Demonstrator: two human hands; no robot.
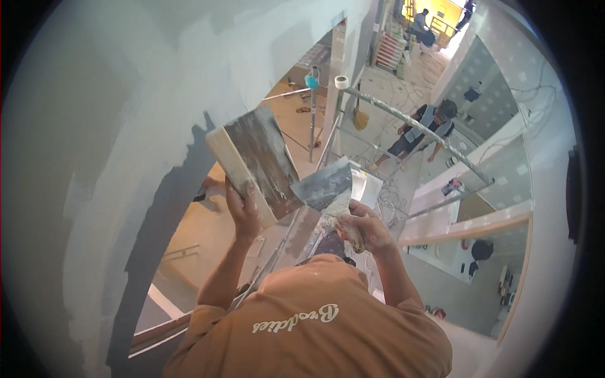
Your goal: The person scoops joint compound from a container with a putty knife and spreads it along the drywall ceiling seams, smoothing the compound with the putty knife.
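My left hand is closed round the cream-coloured back of a wide plastering blade. Its broad metal face is streaked with grey and brown compound. In my right hand is a putty knife, gripped by a handle caked with pale plaster. The knife's smeared blade points up and left, its edge against or very near the lower right part of the wide blade; I cannot tell whether they touch. To the left rises a wall with pale coats of compound and a darker grey band along its edge.
A metal scaffold rail runs diagonally on the right. Beyond it a person bends over the floor, near loose cables and a yellow broom. More people are at the far bright opening. A post carries a teal cap.
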